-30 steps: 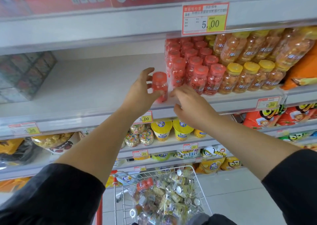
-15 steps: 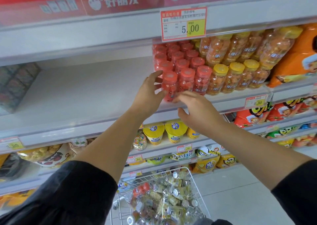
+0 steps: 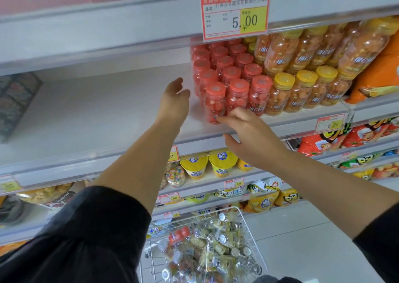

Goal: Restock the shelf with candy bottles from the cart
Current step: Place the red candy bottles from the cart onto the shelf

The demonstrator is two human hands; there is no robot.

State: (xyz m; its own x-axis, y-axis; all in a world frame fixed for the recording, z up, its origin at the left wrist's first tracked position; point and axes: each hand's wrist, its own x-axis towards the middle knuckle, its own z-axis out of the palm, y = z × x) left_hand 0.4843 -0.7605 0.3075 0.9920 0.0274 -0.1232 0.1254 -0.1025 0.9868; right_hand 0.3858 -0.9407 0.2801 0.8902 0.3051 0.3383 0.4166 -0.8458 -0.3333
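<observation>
A red-capped candy bottle [image 3: 214, 101] stands at the front left corner of the block of red bottles [image 3: 228, 71] on the white shelf [image 3: 97, 114]. My left hand [image 3: 173, 101] hovers just left of it, fingers spread, holding nothing. My right hand [image 3: 248, 131] rests at the shelf's front edge, its fingertips touching the base of that bottle. Below, the wire cart [image 3: 246, 228] holds several bottles, most with silver caps and one red one [image 3: 179, 235].
Yellow-capped orange bottles [image 3: 302, 88] fill the shelf right of the red ones, with orange snack bags [image 3: 380, 71] beyond. A 5.00 price tag [image 3: 235, 12] hangs above. Dark boxes [image 3: 15, 101] sit at the shelf's far left. Lower shelves carry yellow cups [image 3: 207, 164] and snack bags.
The red bottle my left hand held now stands against the red block. My left hand has let go and drawn slightly left; my right hand stays at the bottle's base.
</observation>
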